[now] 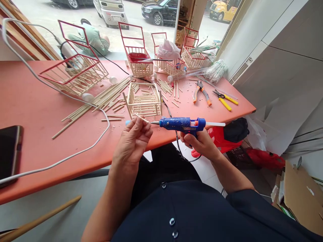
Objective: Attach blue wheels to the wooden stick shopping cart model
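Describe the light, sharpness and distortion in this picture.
Head view: daylight leaves the street pale and washed out; head view: the glue gun, left hand and right hand look fairly sharp; head view: the right window frame leans outward, probably from the wide lens and downward tilt; head view: the black trousers show little detail.

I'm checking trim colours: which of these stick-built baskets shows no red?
The pale wooden-stick basket nearest the bare left hand; the other four baskets have tall red frames.
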A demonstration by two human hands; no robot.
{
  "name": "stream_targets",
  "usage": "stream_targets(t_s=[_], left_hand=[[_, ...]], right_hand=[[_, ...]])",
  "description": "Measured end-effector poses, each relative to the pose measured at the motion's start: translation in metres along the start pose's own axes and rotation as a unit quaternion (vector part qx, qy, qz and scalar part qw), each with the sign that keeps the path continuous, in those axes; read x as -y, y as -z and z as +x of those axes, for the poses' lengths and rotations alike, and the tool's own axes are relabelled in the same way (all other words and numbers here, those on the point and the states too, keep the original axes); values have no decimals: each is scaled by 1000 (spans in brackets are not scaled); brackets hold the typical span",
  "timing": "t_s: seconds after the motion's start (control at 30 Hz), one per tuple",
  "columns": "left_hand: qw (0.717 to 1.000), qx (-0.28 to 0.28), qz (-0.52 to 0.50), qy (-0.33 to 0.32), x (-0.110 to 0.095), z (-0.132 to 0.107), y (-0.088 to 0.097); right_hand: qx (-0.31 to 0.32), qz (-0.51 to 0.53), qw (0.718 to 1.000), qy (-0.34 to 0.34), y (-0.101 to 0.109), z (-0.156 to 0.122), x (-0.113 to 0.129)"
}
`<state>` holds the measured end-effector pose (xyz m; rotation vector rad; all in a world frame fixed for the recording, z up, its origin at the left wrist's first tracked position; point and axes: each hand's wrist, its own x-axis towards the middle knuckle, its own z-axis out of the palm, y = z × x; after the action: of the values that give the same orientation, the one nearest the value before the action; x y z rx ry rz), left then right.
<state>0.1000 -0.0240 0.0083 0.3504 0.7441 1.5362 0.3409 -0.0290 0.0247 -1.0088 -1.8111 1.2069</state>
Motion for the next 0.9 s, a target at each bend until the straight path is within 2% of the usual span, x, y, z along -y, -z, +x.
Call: stream_targets(t_s=[0.17,0.53,0.73,0.9], left_hand=[[999,-9,-18,27,0,-3,-5],[999,16,-18,34,2,-6,-7],[1000,10,22,15,3,-6,-4],[998,31,57,-12,5,-4,2]], right_hand=[[5,10,1000,0,-2,-1,2],[-9,10,1000,-28,-2,-3,2],[-16,2,999,-35,-1,-4,0],[-15,-1,999,-33,-1,-3,0]])
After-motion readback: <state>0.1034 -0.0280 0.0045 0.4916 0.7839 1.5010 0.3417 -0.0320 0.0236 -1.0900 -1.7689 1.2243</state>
